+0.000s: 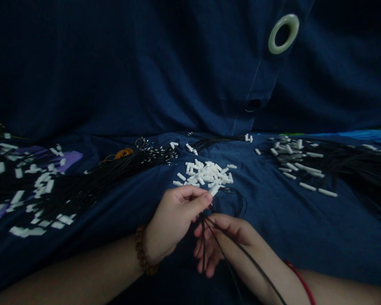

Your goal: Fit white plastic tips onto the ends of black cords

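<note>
My left hand (174, 220), with a bead bracelet at the wrist, pinches a small white tube piece (213, 190) between thumb and fingertips at the near edge of a pile of white tube pieces (206, 173). My right hand (224, 241), with a red string at the wrist, is closed on several black cords (238, 248) that run back over its wrist and loop forward toward the pile. The two hands are close together, almost touching, over the dark blue cloth (273, 212).
A bundle of black cords with metal ends (114, 173) lies to the left, with scattered white pieces (34, 190). More cords with white tubes (320, 165) lie to the right. A pale ring (284, 34) sits in the blue fabric behind.
</note>
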A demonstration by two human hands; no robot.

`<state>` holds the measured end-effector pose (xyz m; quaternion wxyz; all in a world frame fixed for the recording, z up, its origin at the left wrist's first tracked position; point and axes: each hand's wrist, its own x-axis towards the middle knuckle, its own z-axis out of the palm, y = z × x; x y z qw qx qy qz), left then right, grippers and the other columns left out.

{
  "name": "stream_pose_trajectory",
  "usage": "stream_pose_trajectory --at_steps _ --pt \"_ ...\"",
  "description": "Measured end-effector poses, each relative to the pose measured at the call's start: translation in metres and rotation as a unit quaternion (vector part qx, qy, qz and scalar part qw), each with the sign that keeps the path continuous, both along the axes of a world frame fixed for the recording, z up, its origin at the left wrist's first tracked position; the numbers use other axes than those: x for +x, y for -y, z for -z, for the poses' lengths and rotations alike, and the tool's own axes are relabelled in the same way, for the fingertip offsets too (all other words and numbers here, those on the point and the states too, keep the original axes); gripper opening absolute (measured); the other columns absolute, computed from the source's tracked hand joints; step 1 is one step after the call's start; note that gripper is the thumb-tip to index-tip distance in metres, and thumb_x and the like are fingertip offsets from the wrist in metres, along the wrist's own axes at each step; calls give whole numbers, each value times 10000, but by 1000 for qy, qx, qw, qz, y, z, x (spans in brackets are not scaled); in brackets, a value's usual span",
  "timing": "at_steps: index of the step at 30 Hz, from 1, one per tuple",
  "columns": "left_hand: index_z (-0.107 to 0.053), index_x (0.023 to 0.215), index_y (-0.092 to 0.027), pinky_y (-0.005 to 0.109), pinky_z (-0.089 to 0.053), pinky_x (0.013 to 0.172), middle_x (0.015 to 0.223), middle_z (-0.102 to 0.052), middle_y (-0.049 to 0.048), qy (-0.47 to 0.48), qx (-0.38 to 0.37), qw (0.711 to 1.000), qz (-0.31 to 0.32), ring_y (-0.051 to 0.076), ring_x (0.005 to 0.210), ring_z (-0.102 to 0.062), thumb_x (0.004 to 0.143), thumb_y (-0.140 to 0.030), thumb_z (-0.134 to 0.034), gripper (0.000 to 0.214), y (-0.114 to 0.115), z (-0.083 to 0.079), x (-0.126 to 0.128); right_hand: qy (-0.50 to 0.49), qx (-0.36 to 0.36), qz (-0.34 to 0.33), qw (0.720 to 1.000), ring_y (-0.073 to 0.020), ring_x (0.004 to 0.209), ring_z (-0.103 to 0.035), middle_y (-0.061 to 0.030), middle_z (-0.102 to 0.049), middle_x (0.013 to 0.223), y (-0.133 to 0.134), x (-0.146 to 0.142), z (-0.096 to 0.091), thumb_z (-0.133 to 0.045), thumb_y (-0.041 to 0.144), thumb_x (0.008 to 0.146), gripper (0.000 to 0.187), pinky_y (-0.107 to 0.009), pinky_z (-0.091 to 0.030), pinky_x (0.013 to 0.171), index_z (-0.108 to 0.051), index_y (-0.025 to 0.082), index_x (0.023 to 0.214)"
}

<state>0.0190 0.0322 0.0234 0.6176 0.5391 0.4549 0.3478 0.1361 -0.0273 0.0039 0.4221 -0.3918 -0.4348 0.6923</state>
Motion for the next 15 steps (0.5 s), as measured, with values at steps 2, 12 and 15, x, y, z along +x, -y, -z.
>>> stream_pose_trajectory --at_steps 2,12,15 --pt "-645 713 -168 182 -322 394 557 -550 -29 -4 15 1000 -10 67 430 -430 715 -286 -602 126 0 0 0 -11 -11 0 1000 -91 527 -579 -61 -587 674 1 1 1 -479 403 841 315 -170 -460 481 -502 89 838" --pt "-641 701 -164 177 -321 397 602 -539 -24 20 -24 999 -14 61 452 -414 700 -303 -619 140 -1 1 0 -82 -97 4 992 -71 560 -552 -46 -561 721 3 0 0 -561 355 802 262 -140 -433 488 -557 94 827" --pt "-631 709 -175 174 -308 372 545 -492 -42 31 -51 998 -7 62 426 -397 699 -323 -617 149 0 1 -1 -72 -89 2 993 -71 550 -543 -44 -554 720 1 2 0 -549 347 807 257 -141 -419 463 -561 91 830"
